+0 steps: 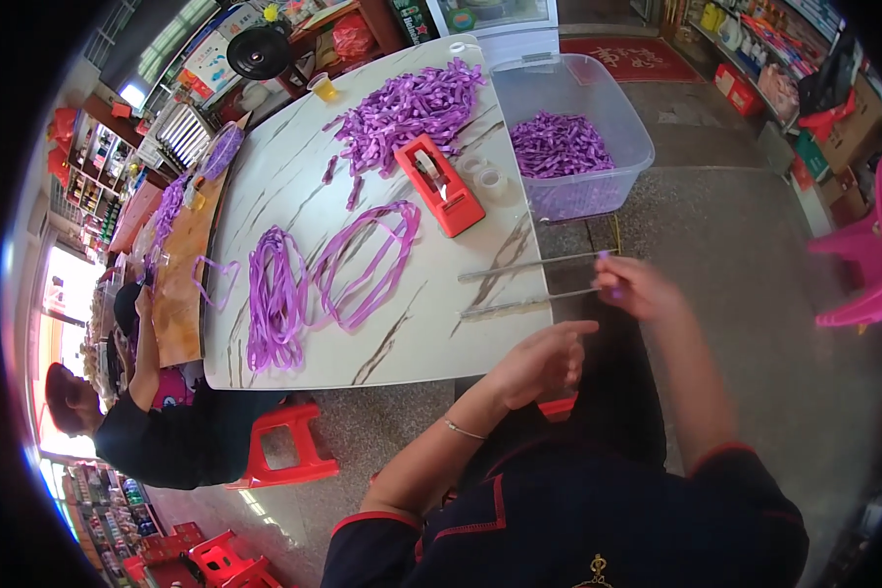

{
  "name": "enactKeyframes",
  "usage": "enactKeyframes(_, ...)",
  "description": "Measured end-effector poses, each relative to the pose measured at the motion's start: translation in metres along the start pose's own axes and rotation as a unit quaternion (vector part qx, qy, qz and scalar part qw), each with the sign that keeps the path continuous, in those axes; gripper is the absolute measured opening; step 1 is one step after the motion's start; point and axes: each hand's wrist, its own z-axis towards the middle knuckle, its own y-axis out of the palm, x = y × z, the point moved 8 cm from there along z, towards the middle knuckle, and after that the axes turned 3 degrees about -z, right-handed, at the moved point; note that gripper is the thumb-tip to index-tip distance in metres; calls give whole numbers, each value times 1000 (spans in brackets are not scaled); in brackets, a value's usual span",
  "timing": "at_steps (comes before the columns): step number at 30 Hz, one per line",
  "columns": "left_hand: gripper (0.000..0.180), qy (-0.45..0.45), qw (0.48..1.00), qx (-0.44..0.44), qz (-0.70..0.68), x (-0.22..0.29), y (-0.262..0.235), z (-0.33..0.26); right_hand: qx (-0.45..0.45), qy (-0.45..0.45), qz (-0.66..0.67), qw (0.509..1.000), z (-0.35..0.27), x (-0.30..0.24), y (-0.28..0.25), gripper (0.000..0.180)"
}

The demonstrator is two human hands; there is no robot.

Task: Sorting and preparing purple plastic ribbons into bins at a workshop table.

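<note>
My right hand (625, 286) is closed in a pinch beyond the table's right edge, with a small bit of purple ribbon (605, 256) at its fingertips. Two thin metal rods (527, 265) lie nearly parallel over the table edge, their outer ends close to that hand. Just below and left of it, my left hand (547, 365) has curled fingers and one digit stretched toward the right; whatever may be inside is hidden. Long loops of purple ribbon (276, 299) and a looser purple coil (367, 265) rest on the marbled white table (431, 343).
A red tape dispenser (441, 188) stands by clear tape rolls (490, 180) and a heap of folded purple ribbon pieces (407, 113). More fill a clear plastic bin (632, 147) beside the table. A cup (322, 88) stands far left; another person (167, 431) sits at left near a red stool (284, 446).
</note>
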Motion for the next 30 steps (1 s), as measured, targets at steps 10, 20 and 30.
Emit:
enactKeyframes(10,37,235,899,-5,370,81,36,-5,123,-227,-650,715,-97,-69,130,59)
enactKeyframes(20,16,295,891,19,346,92,19,-20,136,-314,-676,653,-93,-69,169,39)
enactKeyframes(30,17,335,868,29,365,110,7,-36,163,-447,-696,538,-75,-70,186,11)
